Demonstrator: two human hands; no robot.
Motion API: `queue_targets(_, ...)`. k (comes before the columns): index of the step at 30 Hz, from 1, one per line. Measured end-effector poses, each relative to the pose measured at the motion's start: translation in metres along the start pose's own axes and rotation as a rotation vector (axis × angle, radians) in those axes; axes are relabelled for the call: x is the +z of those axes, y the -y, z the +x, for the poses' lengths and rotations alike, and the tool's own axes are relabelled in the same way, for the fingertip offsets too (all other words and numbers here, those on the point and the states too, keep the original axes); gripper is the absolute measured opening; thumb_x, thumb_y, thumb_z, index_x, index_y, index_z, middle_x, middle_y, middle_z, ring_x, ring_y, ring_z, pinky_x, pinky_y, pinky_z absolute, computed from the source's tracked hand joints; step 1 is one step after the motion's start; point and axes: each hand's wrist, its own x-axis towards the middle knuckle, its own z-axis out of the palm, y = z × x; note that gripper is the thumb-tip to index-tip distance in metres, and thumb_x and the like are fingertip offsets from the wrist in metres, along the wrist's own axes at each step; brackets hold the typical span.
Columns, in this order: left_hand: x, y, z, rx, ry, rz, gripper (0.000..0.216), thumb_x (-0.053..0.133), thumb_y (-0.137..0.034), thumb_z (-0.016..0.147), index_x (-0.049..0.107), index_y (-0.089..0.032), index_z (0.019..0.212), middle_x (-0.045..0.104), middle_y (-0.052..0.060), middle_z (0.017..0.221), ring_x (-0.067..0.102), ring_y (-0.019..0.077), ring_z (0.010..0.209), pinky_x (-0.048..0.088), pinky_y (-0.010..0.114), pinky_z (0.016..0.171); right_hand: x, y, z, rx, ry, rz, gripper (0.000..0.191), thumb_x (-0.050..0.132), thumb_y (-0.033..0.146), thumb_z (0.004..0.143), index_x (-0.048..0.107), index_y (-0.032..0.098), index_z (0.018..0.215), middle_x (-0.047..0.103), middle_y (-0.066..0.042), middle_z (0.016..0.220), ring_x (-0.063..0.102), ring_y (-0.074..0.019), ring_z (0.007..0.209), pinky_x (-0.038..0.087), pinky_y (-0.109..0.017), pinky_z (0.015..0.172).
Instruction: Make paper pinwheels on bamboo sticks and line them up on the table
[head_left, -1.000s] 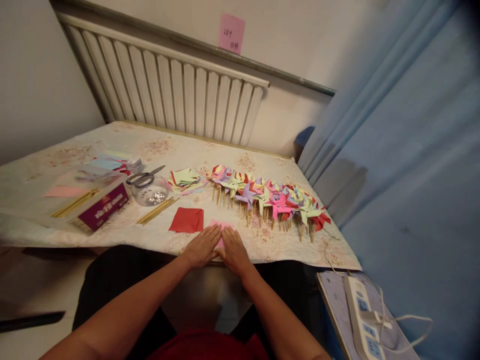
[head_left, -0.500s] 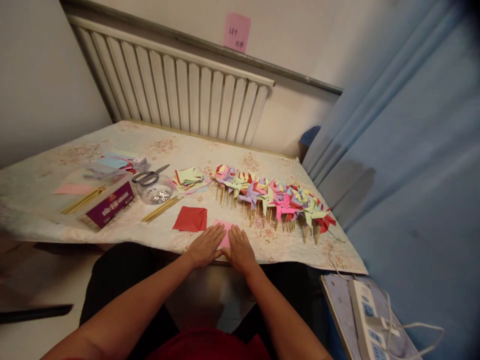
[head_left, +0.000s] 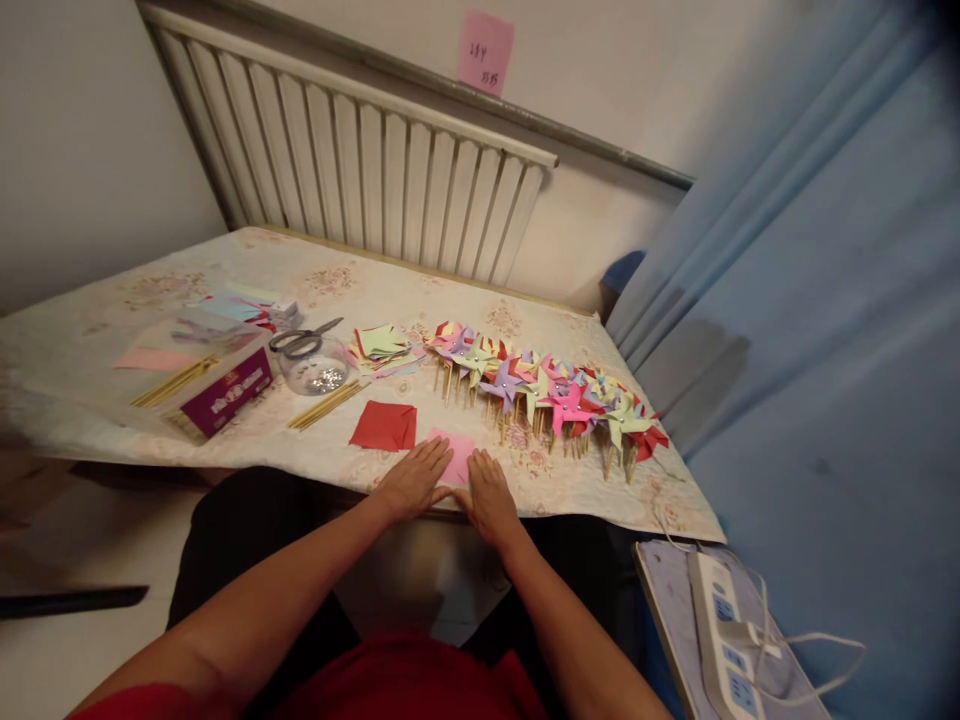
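Both my hands lie flat on a small pink paper square (head_left: 456,455) at the near edge of the table (head_left: 315,280). My left hand (head_left: 414,480) covers the paper's left side with its fingers stretched out. On the right side rests my right hand (head_left: 489,492), fingers also flat. A folded red paper (head_left: 384,426) lies just left of the pink one. Behind my hands a row of several coloured paper pinwheels (head_left: 547,392) on wooden sticks runs to the right.
Further left are loose bamboo sticks (head_left: 326,403), a clear bowl of small shiny bits (head_left: 313,372) with scissors (head_left: 301,340) on it, cut paper pieces (head_left: 382,346) and a purple box (head_left: 225,390). A white power strip (head_left: 727,640) lies low at the right, beside a blue curtain (head_left: 810,300).
My hands have slid slightly apart on the pink paper, so more of it shows between them. The view shifted a little.
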Motion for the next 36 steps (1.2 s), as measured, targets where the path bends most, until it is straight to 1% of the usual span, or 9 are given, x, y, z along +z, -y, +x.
queue_targets(3,-0.002,-0.001,0.0,-0.006,0.02,-0.006,0.067,0.046,-0.051,0.094,0.041,-0.007,0.145,0.037,0.021,0.154,0.031,0.0317,0.145,0.025,0.047,0.118,-0.001,0.005,0.005,-0.036,-0.02,0.014,0.069,0.048,0.049,0.096,0.039,-0.001,0.144,0.039,-0.026,0.151,0.027,-0.0337,0.146,0.028,-0.055,0.117)
queue_targets(7,-0.003,-0.001,0.0,-0.006,0.054,-0.031,0.068,0.045,-0.051,0.094,0.04,-0.007,0.146,0.037,0.021,0.154,0.029,0.0304,0.146,0.022,0.046,0.118,0.003,0.013,0.015,-0.119,-0.012,0.039,0.07,0.049,0.049,0.096,0.035,0.004,0.148,0.037,-0.024,0.153,0.025,-0.0316,0.147,0.027,-0.055,0.118)
queue_targets(11,-0.002,-0.002,0.0,-0.017,0.083,-0.045,0.07,0.048,-0.049,0.093,0.036,-0.008,0.148,0.036,0.019,0.155,0.027,0.0293,0.147,0.021,0.046,0.119,0.006,0.013,0.021,-0.116,0.029,0.03,0.069,0.051,0.047,0.096,0.035,0.004,0.148,0.04,-0.024,0.151,0.03,-0.0321,0.146,0.027,-0.055,0.117)
queue_targets(18,0.004,0.0,-0.004,-0.001,0.052,-0.071,0.071,0.047,-0.05,0.093,0.035,-0.007,0.149,0.038,0.019,0.155,0.027,0.029,0.147,0.02,0.046,0.119,0.006,0.01,0.02,-0.12,0.03,0.011,0.068,0.051,0.047,0.095,0.037,0.005,0.147,0.041,-0.022,0.151,0.029,-0.0317,0.146,0.027,-0.054,0.117)
queue_targets(23,-0.005,0.005,-0.015,0.029,-0.005,-0.145,0.053,0.045,-0.037,0.096,0.045,-0.01,0.141,0.049,0.018,0.147,0.035,0.026,0.143,0.031,0.044,0.116,0.009,0.01,0.019,-0.133,0.002,0.005,0.068,0.051,0.049,0.095,0.039,0.006,0.146,0.039,-0.023,0.152,0.028,-0.0319,0.146,0.027,-0.055,0.117)
queue_targets(25,-0.016,0.012,-0.022,-0.015,-0.081,-0.14,0.048,0.044,-0.032,0.096,0.047,-0.012,0.139,0.047,0.017,0.148,0.034,0.0265,0.143,0.033,0.046,0.115,0.009,0.01,0.019,-0.137,0.007,0.002,0.069,0.053,0.049,0.094,0.039,0.006,0.146,0.038,-0.024,0.152,0.028,-0.0324,0.146,0.026,-0.055,0.117)
queue_targets(28,-0.036,0.028,-0.03,-0.178,-0.16,-0.083,0.048,0.045,-0.025,0.094,0.045,-0.011,0.14,0.045,0.017,0.15,0.029,0.0281,0.146,0.031,0.049,0.115,0.008,0.01,0.019,-0.133,0.027,0.002,0.069,0.055,0.048,0.094,0.04,0.004,0.145,0.038,-0.024,0.152,0.029,-0.0332,0.145,0.025,-0.055,0.117)
queue_targets(32,-0.055,0.055,-0.036,-0.368,-0.073,-0.001,0.052,0.051,-0.017,0.086,0.048,-0.012,0.137,0.046,0.019,0.148,0.03,0.0306,0.145,0.028,0.05,0.116,0.005,0.012,0.019,-0.118,0.034,0.008,0.068,0.054,0.048,0.094,0.041,0.005,0.145,0.039,-0.024,0.152,0.03,-0.0331,0.145,0.025,-0.055,0.118)
queue_targets(36,-0.057,0.075,-0.034,-0.408,0.069,0.046,0.048,0.051,-0.014,0.083,0.053,-0.012,0.131,0.054,0.02,0.139,0.04,0.0316,0.138,0.034,0.048,0.111,0.003,0.014,0.019,-0.108,0.033,0.016,0.068,0.054,0.048,0.094,0.04,0.005,0.145,0.039,-0.024,0.152,0.03,-0.0321,0.145,0.025,-0.055,0.118)
